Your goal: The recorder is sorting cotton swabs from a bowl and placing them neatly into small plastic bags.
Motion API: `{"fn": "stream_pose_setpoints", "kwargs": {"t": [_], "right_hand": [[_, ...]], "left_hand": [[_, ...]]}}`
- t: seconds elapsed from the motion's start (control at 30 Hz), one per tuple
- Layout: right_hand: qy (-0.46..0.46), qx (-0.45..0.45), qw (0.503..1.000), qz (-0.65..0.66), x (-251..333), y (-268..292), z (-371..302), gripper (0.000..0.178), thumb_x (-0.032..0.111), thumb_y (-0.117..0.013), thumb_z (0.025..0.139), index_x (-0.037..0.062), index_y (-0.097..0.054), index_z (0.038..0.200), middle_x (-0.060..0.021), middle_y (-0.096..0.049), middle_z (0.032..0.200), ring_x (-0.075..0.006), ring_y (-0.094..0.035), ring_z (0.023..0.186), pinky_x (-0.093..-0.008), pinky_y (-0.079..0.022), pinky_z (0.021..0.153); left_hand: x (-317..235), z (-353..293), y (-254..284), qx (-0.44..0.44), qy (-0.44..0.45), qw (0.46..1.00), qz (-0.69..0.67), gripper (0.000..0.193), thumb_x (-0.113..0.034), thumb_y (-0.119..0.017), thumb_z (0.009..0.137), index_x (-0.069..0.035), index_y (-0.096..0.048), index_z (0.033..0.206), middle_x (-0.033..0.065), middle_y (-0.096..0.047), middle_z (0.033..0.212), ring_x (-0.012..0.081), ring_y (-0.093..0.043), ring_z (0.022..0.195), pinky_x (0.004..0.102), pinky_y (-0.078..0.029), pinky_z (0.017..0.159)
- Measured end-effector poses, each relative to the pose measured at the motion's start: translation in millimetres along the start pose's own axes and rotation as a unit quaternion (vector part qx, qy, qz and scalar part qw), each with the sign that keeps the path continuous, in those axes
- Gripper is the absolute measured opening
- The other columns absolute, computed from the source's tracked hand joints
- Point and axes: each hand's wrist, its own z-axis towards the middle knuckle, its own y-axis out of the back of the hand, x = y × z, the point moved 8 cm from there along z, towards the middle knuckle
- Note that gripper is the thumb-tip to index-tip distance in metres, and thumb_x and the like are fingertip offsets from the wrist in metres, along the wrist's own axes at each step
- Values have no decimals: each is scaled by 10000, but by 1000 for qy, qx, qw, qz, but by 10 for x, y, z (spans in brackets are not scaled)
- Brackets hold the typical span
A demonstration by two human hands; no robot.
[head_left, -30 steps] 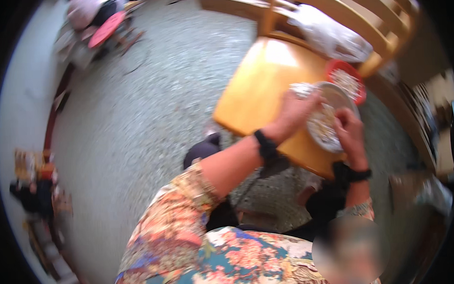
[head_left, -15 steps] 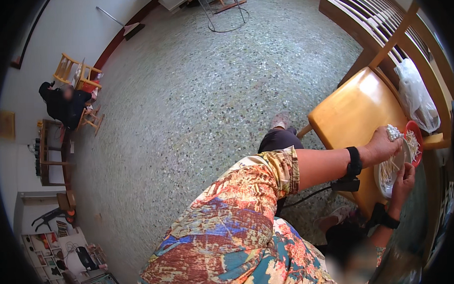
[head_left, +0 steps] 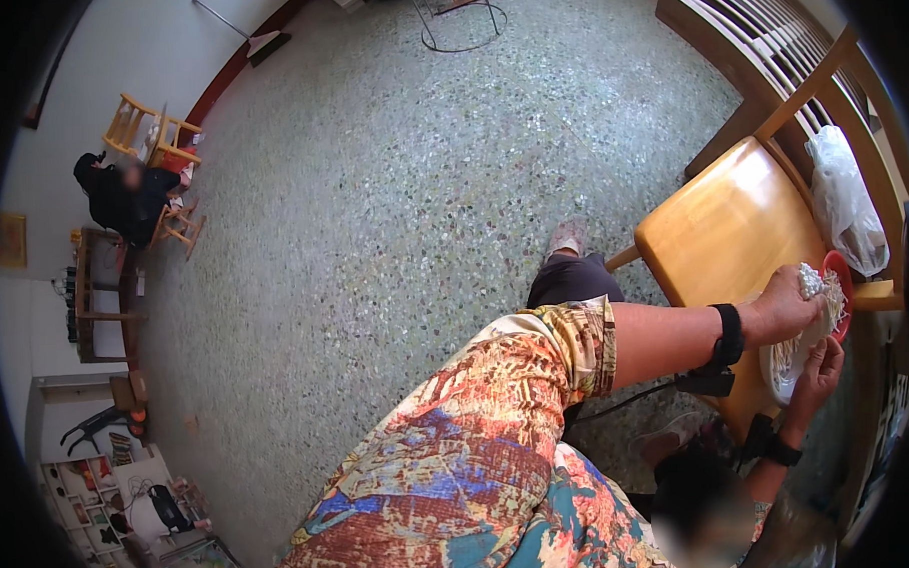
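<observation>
"What's changed on your side?"

"A second ago the wooden chair (head_left: 733,224) lay nearer the middle of my view; now it sits well to the right. My left hand (head_left: 781,308) has kept its white-tipped bunch (head_left: 811,281)."

"How does that bunch look?"

"Knobbly white ends packed close, poking out past my fingers above the white bowl (head_left: 782,395), by the red bowl (head_left: 841,265). Thin pale sticks (head_left: 783,357) lie in the white one, more in the red."

"And your fingers?"

"The left ones are curled tight around the bunch. On my right hand (head_left: 816,374), at the white bowl's right side, thumb and forefinger come close together; whether they pinch a stick, I can't tell."
</observation>
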Motion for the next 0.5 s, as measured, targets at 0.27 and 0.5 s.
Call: {"fn": "stream_pose_setpoints", "kwargs": {"t": [0.27,0.5], "right_hand": [[-46,-11,997,62,328,248,-60,148,150,-568,979,42,-596,1077,19,-572,960,-66,-523,869,-221,-442,780],[11,55,981,184,875,-422,-214,110,27,-593,940,41,-582,1049,-5,-609,956,-70,-576,861,-223,-476,788]], "left_hand": [[0,-7,-304,52,39,997,-50,173,-111,-626,821,20,-676,921,82,-695,796,118,-630,725,312,-524,657],[-75,-89,3,78,50,995,-44,166,-155,-617,933,-3,-681,931,24,-680,813,77,-619,745,263,-513,674]]}}
